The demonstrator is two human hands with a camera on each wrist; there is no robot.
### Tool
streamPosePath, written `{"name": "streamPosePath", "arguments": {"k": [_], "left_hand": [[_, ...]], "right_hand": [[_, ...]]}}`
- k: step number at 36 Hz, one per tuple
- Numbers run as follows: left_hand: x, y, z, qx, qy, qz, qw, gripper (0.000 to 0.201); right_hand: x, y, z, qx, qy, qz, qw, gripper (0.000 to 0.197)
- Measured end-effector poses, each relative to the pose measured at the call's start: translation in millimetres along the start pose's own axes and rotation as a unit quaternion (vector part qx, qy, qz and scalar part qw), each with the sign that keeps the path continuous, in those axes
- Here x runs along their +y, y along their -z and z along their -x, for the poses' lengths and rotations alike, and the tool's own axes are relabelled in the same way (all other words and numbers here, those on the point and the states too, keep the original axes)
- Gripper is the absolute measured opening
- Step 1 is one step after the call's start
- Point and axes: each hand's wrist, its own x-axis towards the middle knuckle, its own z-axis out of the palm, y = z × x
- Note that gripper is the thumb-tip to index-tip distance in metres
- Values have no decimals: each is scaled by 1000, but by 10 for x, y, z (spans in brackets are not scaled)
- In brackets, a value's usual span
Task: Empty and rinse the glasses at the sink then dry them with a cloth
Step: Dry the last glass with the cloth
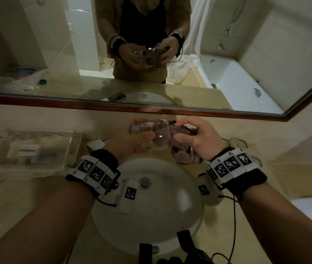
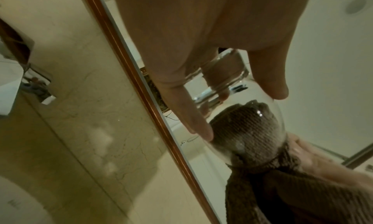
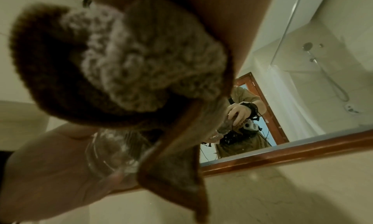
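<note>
Bathroom counter (image 1: 246,216) of pale stone, with a white sink (image 1: 161,216) set into it and a framed mirror (image 1: 37,54) on the far wall. We are holding the glass (image 1: 152,134) on its side above the far edge of the sink, probably so that any drips fall into the basin. Our left hand (image 1: 130,141) is gripping the glass at its thick base, fingers curled round it, with the mouth turned to the right; this is leaving the opening free for the cloth (image 1: 182,149). Our right hand (image 1: 195,140) is clenching the cloth, thumb and fingers pinching it at the rim, and we are pushing a wad of it inside the bowl. In the left wrist view the ribbed cloth (image 2: 248,131) is filling the bowl of the glass (image 2: 224,77), with two left fingertips (image 2: 203,130) pressing on the outer wall either side of it. The loose end is hanging below the right hand. We judge the drying step to be under way. More glasses (image 1: 237,142) are standing on the counter to the right; a clear tray (image 1: 33,149) is sitting to the left.
</note>
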Motion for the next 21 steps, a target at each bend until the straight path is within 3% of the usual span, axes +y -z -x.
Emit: {"name": "streamPosePath", "arguments": {"k": [6,12,15,17,19,21], "left_hand": [[3,-130,21,-29,5,-2,1000,74],[28,-144,11,-26,8,9,1000,61],[29,-94,-18,0,5,20,1000,59],[22,-55,-30,27,-5,24,999,58],[20,-43,-30,51,-18,21,998,59],[33,-73,-17,57,-30,14,998,64]], "right_hand": [[-56,-163,-34,60,-24,-96,993,39],[-146,-56,-61,-9,-27,-148,989,31],[-151,54,-37,45,-11,-130,990,28],[-127,93,11,45,-14,-43,998,41],[-122,67,47,-39,-41,41,998,66],[-96,-22,66,-80,-47,42,995,72]]}}
